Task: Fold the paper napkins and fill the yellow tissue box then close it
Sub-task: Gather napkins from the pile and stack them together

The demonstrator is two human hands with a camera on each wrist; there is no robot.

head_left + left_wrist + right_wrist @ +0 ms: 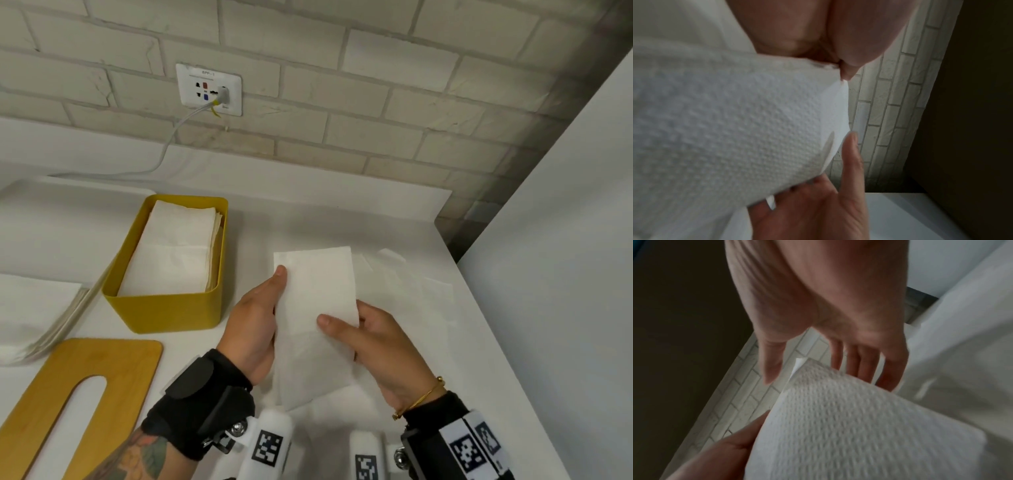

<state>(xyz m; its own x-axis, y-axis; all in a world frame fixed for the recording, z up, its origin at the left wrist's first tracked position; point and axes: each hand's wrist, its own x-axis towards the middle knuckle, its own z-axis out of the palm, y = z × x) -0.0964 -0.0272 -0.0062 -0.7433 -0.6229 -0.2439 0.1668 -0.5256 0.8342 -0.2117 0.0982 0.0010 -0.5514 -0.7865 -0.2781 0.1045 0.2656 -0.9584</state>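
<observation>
Two hands, your left hand (pixel 257 318) and right hand (pixel 380 346), pinch one folded napkin (pixel 317 301); next, lay it in the yellow box (pixel 164 308) on the left.

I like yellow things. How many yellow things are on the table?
2. The yellow box sits left of the hands, open and holding napkins. Its lid, with a long slot, lies flat in front of it, nearer the person. Others may be out of view.
</observation>
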